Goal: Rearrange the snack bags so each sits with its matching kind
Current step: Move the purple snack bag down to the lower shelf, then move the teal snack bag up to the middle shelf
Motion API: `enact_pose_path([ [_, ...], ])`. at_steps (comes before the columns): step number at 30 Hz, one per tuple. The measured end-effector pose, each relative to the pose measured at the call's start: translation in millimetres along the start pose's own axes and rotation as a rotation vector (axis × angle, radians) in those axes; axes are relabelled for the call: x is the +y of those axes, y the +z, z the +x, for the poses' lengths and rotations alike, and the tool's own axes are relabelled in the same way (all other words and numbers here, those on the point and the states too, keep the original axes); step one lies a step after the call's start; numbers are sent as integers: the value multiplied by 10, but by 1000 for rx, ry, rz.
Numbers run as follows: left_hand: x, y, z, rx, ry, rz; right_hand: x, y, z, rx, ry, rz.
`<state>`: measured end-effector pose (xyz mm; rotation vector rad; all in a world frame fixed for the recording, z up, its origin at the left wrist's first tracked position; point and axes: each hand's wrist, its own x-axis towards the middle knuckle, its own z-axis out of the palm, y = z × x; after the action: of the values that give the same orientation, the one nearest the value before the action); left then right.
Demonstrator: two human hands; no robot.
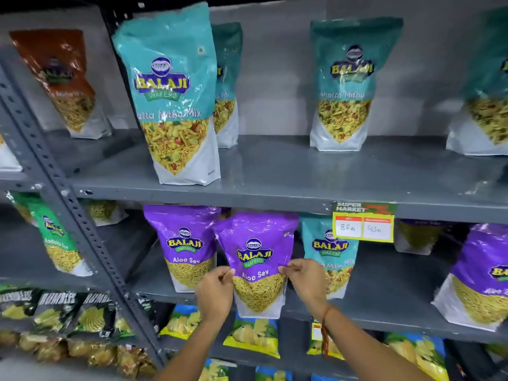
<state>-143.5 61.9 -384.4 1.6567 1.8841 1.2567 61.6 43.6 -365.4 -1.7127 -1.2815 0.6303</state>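
Observation:
A purple Aloo Sev bag [257,251] stands at the front edge of the middle shelf [390,303]. My left hand [215,292] grips its left side and my right hand [305,281] grips its right side. Another purple Aloo Sev bag [187,243] stands just left of it. A teal Khatta Mitha Mix bag [328,251] stands right behind my right hand. A third purple bag [478,276] leans at the far right. On the upper shelf [275,171] stand teal Khatta Mitha Mix bags [171,92] [346,86].
A grey slotted upright post [68,204] divides the shelving at the left. A brown bag [63,81] and a green bag [56,240] sit in the left bay. A price tag [362,222] hangs on the upper shelf's edge. Chip bags [253,336] fill the lower shelves.

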Motion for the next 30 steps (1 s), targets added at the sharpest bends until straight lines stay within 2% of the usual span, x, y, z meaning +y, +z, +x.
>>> enact_pose_path([
  [8,-194,296,241,9,-58,-37,244,258,205,91,-59,-76],
  [14,-199,238,146,-14,-73,-148,291,277,158,37,-63,-49],
  [17,-36,136,7,69,-188,-260,308,198,49,-36,-23,37],
  [20,146,87,-162,99,-212,-331,352,7,-114,-17,26,112],
  [23,314,182,-324,47,-162,-409,418,-268,-275,84,32,145],
  [26,537,393,-508,-44,-106,-372,508,-609,-363,189,89,149],
  [30,754,795,-644,-344,41,-296,672,-1007,-273,320,107,168],
])
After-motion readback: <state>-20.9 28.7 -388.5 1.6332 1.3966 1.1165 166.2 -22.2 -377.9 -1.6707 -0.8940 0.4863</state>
